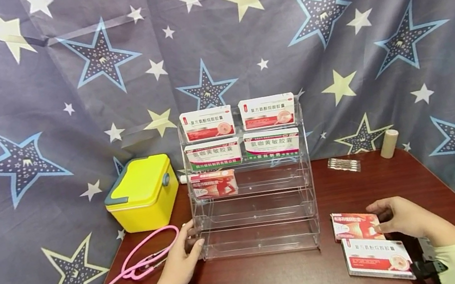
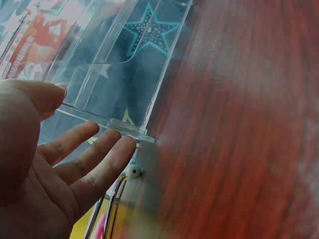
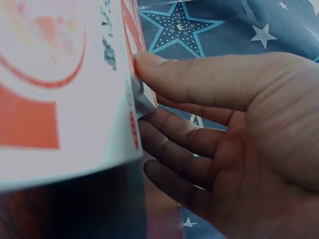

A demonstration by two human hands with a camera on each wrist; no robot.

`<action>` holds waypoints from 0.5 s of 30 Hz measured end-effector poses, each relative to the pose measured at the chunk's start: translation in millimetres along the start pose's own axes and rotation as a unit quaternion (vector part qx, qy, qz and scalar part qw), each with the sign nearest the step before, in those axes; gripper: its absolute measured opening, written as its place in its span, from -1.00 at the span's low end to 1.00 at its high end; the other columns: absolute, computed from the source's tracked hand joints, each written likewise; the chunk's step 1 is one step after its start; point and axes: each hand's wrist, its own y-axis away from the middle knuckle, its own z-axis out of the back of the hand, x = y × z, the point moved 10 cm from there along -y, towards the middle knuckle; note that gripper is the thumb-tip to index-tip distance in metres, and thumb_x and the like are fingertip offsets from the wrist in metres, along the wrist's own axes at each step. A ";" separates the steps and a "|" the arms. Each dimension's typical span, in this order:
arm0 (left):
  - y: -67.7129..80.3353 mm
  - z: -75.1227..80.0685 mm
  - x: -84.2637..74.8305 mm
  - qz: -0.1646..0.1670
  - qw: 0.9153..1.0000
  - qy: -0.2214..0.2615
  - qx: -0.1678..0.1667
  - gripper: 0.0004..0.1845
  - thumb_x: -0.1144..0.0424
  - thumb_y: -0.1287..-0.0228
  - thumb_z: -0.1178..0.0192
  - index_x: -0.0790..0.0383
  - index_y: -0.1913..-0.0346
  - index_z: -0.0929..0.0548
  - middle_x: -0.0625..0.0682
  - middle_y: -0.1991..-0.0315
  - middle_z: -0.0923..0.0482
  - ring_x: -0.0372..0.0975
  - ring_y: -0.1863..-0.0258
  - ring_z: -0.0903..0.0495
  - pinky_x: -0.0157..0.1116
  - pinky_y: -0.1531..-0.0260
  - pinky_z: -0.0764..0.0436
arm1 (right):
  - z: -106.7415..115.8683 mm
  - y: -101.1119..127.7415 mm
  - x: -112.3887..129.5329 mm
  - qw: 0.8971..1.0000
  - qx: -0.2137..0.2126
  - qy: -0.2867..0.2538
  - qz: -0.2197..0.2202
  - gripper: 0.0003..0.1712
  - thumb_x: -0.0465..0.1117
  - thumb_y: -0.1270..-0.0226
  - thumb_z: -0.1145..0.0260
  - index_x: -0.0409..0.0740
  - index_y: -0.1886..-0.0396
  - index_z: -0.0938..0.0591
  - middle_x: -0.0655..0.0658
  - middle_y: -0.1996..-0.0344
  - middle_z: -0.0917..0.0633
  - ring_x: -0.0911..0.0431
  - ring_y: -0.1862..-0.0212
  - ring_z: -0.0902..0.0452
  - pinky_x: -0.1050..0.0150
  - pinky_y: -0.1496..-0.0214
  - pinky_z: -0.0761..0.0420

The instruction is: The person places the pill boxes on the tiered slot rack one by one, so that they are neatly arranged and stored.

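Right hand [image 1: 398, 217]: lower right of the head view, thumb and fingers pinching the edge of a red box [image 1: 355, 226] that lies flat on the table [image 1: 279, 280]; the wrist view shows the thumb [image 3: 199, 79] on top of the box edge and the fingers under it.
Left hand [image 1: 182, 261]: lower left of centre, fingers straight and relaxed, laid against the left lower corner of the rack [image 1: 256, 218]; it grasps nothing.
Red box, handling: a small carton, likely light and stiff enough for a pinch, though its walls would dent under a hard squeeze; the glossy face may slide, so the short edges look like the best hold.
White box [image 1: 378, 257]: just below the red one in the frame, touching or overlapping it, flat on the table.
Rack, handling: clear plastic, rigid, probably light and easy to shove; smooth walls, so a flat hand at the side wall steadies it.
Rack, contents: top tier two white-and-red boxes [image 1: 207, 123]; second tier two white-and-green boxes [image 1: 213, 154]; third tier one red box at the left [image 1: 214, 185], right half bare; the two lowest tiers hold nothing.
Case [image 1: 142, 192]: yellow, lid closed, left of the rack; contents hidden.
Stethoscope [image 1: 143, 261]: pink, on the table at the left hand.
Far right: a foil strip [image 1: 343, 165] and a tan roll [image 1: 389, 143] near the star cloth [image 1: 18, 97].
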 end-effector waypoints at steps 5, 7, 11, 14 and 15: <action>-0.5 -0.9 2.1 0.007 1.000 0.001 0.003 -0.38 0.26 -0.52 -0.29 -0.05 -0.54 -0.35 0.14 -0.25 -0.56 -0.01 -0.11 -0.67 -0.31 0.08 -0.70 | -0.3 1.1 1.7 1.000 -0.001 -0.008 0.009 -0.41 -0.37 -0.16 -0.60 -0.48 -0.17 -0.62 -0.20 0.11 -0.75 -0.03 0.13 -0.65 0.23 0.19 -0.68; -0.4 -0.7 2.1 0.007 1.000 0.000 0.003 -0.38 0.25 -0.52 -0.29 -0.06 -0.54 -0.35 0.14 -0.25 -0.55 -0.02 -0.11 -0.67 -0.31 0.08 -0.70 | -0.1 1.4 2.8 1.000 -0.002 -0.010 0.014 -0.42 -0.38 -0.15 -0.60 -0.47 -0.16 -0.63 -0.21 0.11 -0.75 -0.03 0.13 -0.65 0.23 0.20 -0.68; -0.1 0.3 0.8 0.006 1.000 -0.005 0.002 -0.38 0.24 -0.52 -0.29 -0.06 -0.54 -0.35 0.14 -0.25 -0.55 -0.02 -0.11 -0.67 -0.32 0.08 -0.69 | 0.5 1.7 3.7 1.000 -0.007 -0.011 0.018 -0.41 -0.40 -0.14 -0.60 -0.47 -0.17 -0.63 -0.22 0.09 -0.74 -0.03 0.14 -0.64 0.24 0.22 -0.69; 0.1 0.5 -0.3 0.005 1.000 -0.007 0.002 -0.38 0.24 -0.52 -0.29 -0.05 -0.54 -0.35 0.14 -0.26 -0.56 -0.02 -0.11 -0.67 -0.30 0.07 -0.69 | 0.8 1.8 4.2 1.000 -0.010 -0.011 0.019 -0.39 -0.42 -0.14 -0.60 -0.47 -0.19 -0.62 -0.21 0.08 -0.75 -0.04 0.13 -0.65 0.24 0.22 -0.69; 0.2 0.5 -0.7 0.005 1.000 -0.007 0.002 -0.38 0.24 -0.52 -0.29 -0.05 -0.54 -0.35 0.14 -0.25 -0.56 -0.02 -0.11 -0.67 -0.30 0.06 -0.69 | 0.8 1.9 4.6 1.000 -0.010 -0.009 0.021 -0.39 -0.42 -0.14 -0.60 -0.47 -0.19 -0.62 -0.21 0.09 -0.75 -0.04 0.13 -0.65 0.24 0.22 -0.69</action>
